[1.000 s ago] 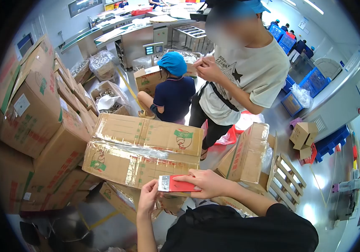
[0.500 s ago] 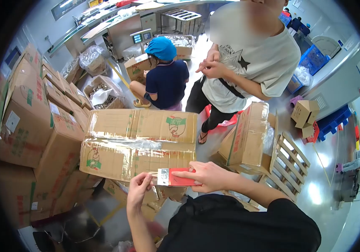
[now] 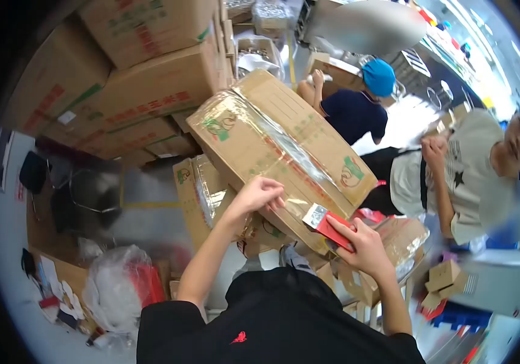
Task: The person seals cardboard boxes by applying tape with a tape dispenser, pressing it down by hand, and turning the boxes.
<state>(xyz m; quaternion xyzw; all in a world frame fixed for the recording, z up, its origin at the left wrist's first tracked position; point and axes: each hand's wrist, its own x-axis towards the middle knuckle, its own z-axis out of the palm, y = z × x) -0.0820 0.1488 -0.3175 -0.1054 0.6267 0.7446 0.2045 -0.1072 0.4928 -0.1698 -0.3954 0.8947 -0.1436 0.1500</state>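
My right hand point(image 3: 366, 246) grips a flat red packet point(image 3: 340, 232) with a silvery-white printed end, the thumb along its upper face. The packet is over the near right edge of a large taped carton point(image 3: 260, 142), its pale end pointing up and left. To the left, my left hand point(image 3: 263, 195) is over the carton's near edge, apart from the packet. Its fingers are curled in together, and whatever may be between them is hidden. The carton lies tilted in view, with shiny clear tape along its seam and green and red print on its top.
Big cartons point(image 3: 150, 79) are stacked at the left. A smaller taped carton point(image 3: 196, 188) lies below the large one. A person in a blue cap point(image 3: 378, 77) crouches beyond; another in a pale shirt point(image 3: 466, 164) stands at right. A plastic bag point(image 3: 114, 285) lies lower left.
The view has turned, so the carton now slants down to the right. My left hand has come away from the packet's pale end. My right hand still holds the red packet.
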